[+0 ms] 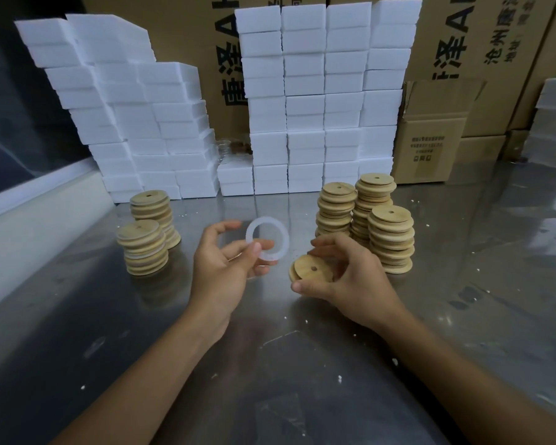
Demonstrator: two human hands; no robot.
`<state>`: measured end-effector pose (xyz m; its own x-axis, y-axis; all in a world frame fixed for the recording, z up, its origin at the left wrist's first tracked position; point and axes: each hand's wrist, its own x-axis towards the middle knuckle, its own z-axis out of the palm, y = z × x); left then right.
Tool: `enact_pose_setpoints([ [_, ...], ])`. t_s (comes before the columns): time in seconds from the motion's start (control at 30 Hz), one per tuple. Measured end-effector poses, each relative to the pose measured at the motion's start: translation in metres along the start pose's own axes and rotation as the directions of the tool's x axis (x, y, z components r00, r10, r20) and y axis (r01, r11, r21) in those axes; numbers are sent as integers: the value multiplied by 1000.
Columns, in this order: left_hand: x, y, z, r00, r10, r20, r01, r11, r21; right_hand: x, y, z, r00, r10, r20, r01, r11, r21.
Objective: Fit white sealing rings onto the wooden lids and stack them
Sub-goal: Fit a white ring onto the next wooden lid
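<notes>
1 white sealing ring (267, 239) is pinched upright by the left hand (222, 268), just left of the wooden lid (312, 268) gripped tilted by the right hand (347, 277), apparently for fitting.

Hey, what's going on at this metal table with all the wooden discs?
A person is fitting sealing rings onto wooden lids. The left hand pinches a white ring in the air, while the right hand holds a wooden lid tilted just above the table. The ring is not on that lid yet. Two lid stacks stand to the left and three stacks to the right.
</notes>
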<state>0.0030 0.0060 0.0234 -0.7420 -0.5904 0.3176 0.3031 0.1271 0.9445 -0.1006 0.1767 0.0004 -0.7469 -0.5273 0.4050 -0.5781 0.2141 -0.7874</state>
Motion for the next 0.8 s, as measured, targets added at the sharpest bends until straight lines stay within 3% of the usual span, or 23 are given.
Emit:
enact_pose_setpoints([
  [0.17,1,14,-3,981,-125,151,159,957,-242,-1,-3,2,997,-55,-63,59,996,74],
  [0.37,-2,12,1,932,-261,253,328,904,-274,-1,-5,4,996,-48,-81,59,989,136],
  [0.6,-3,7,2,892,-337,301,425,853,-304,0,-8,14,989,97,-110,-63,958,279],
  [0.8,-6,3,6,828,-376,416,512,809,-289,-3,-18,9,998,-52,-40,60,973,221],
])
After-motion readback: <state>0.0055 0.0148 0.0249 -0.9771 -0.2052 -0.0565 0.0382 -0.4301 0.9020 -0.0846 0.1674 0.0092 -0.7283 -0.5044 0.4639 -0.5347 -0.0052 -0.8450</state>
